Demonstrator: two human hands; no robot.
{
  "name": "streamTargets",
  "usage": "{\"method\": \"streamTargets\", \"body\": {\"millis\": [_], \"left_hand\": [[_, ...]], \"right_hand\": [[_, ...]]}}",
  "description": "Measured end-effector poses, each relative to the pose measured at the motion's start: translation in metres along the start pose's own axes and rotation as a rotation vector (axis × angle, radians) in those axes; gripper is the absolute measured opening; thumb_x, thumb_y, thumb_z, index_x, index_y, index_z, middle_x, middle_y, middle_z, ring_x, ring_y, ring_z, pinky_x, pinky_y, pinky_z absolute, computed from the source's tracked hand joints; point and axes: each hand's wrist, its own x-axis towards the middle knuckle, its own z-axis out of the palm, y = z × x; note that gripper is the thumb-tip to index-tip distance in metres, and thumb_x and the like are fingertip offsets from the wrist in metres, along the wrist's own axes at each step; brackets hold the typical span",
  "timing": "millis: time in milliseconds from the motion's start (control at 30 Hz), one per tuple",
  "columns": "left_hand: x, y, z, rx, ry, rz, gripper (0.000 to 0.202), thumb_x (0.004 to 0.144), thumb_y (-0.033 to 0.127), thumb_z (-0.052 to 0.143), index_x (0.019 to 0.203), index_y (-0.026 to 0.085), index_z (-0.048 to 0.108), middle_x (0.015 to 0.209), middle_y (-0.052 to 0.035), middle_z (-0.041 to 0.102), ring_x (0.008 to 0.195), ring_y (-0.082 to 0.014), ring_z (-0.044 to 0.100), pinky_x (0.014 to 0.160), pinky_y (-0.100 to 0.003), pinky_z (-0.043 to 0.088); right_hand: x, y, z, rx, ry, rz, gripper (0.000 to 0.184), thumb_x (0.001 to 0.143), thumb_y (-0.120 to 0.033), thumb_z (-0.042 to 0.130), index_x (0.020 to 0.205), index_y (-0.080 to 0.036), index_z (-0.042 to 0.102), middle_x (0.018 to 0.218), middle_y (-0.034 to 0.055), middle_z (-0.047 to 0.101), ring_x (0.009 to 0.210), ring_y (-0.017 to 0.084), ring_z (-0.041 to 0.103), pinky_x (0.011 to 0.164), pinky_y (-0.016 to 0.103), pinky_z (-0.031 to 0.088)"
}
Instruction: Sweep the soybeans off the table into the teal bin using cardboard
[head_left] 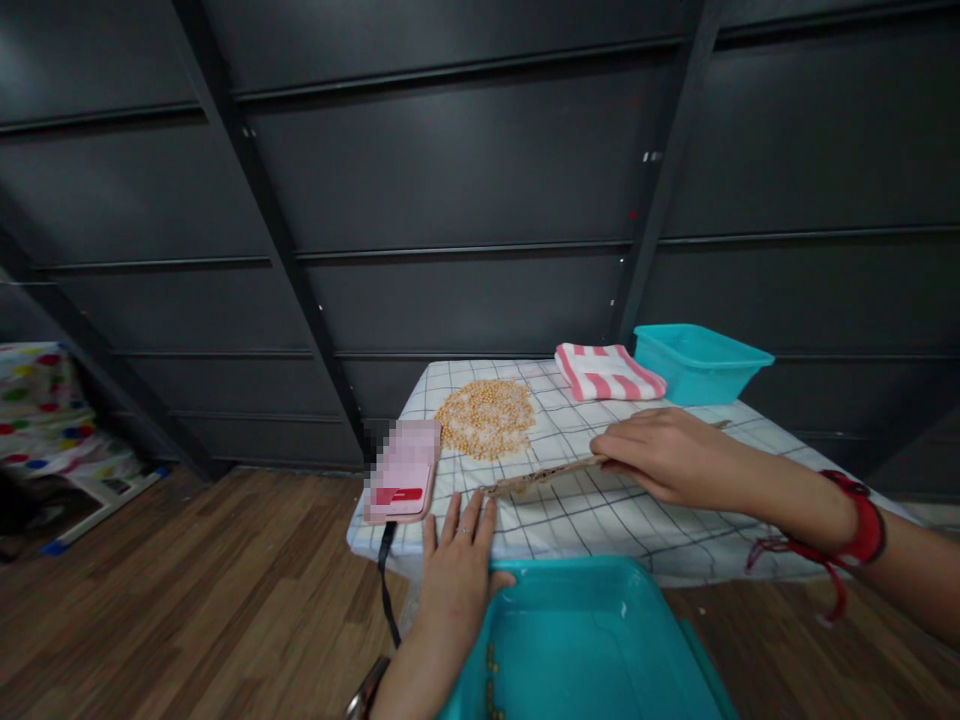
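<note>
A flat strip of what looks like cardboard [551, 472] is pinched near its right part by my right hand [660, 455], held low over the checked cloth and seen edge-on. My left hand [459, 550] lies with fingers stretched out at the table's front edge, its fingertips by the strip's left end and its thumb at the rim of a teal tub [600, 565]. Whether those fingertips touch the strip I cannot tell. Beyond the strip, a patch of yellow grains mixed with smaller white grains [487, 415] is spread on the cloth. A few grains show inside the tub.
A pink phone [409, 465] with a black cable lies left of the grains on the table [551, 430]. At the back right are a folded pink-and-white striped towel [609, 373] and a turquoise bin [694, 365]. Dark wall panels [465, 180] rise behind.
</note>
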Motion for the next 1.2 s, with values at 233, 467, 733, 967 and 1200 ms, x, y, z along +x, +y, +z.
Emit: {"method": "streamTargets", "body": {"millis": [233, 467, 733, 967, 1200], "left_hand": [[0.001, -0.003, 0.001, 0.015, -0.001, 0.007, 0.069, 0.073, 0.039, 0.061, 0.133, 0.025, 0.03, 0.137, -0.0091, 0.04, 0.129, -0.0302, 0.029, 0.101, -0.054, 0.03], [0.0, -0.002, 0.0, 0.004, -0.006, 0.008, 0.069, 0.073, 0.039, 0.06, 0.134, 0.025, 0.029, 0.141, -0.0078, 0.034, 0.129, -0.0304, 0.027, 0.101, -0.054, 0.03], [0.003, -0.003, 0.004, 0.028, 0.033, 0.017, 0.069, 0.072, 0.039, 0.062, 0.133, 0.024, 0.031, 0.138, -0.0094, 0.039, 0.128, -0.0302, 0.029, 0.1, -0.054, 0.031], [0.001, -0.004, 0.004, 0.027, 0.027, 0.014, 0.068, 0.074, 0.038, 0.06, 0.133, 0.025, 0.03, 0.14, -0.0071, 0.034, 0.129, -0.0298, 0.027, 0.101, -0.053, 0.031], [0.001, -0.002, 0.001, 0.026, -0.003, 0.0, 0.067, 0.074, 0.036, 0.059, 0.133, 0.025, 0.029, 0.141, -0.0062, 0.033, 0.13, -0.029, 0.026, 0.102, -0.053, 0.029]], "right_hand": [[-0.007, -0.004, -0.009, -0.006, 0.037, 0.042, 0.016, 0.083, -0.013, 0.038, 0.074, -0.019, 0.05, 0.062, -0.0002, 0.057, 0.055, 0.014, 0.051, 0.054, 0.027, 0.03], [-0.006, -0.001, 0.002, -0.069, 0.027, 0.076, 0.014, 0.081, -0.012, 0.039, 0.074, -0.018, 0.049, 0.059, -0.0001, 0.054, 0.052, 0.013, 0.048, 0.053, 0.027, 0.028], [-0.011, -0.005, -0.006, 0.001, 0.016, 0.065, 0.018, 0.081, -0.011, 0.036, 0.071, -0.019, 0.049, 0.057, -0.0005, 0.054, 0.053, 0.013, 0.05, 0.052, 0.027, 0.03], [-0.014, 0.0, -0.001, -0.051, -0.009, 0.159, 0.015, 0.079, -0.01, 0.038, 0.075, -0.017, 0.051, 0.064, 0.003, 0.061, 0.056, 0.016, 0.055, 0.053, 0.028, 0.032], [-0.015, -0.003, 0.001, 0.004, -0.051, 0.173, 0.014, 0.081, -0.013, 0.04, 0.073, -0.018, 0.05, 0.061, 0.0015, 0.058, 0.054, 0.015, 0.055, 0.052, 0.026, 0.03]]}}
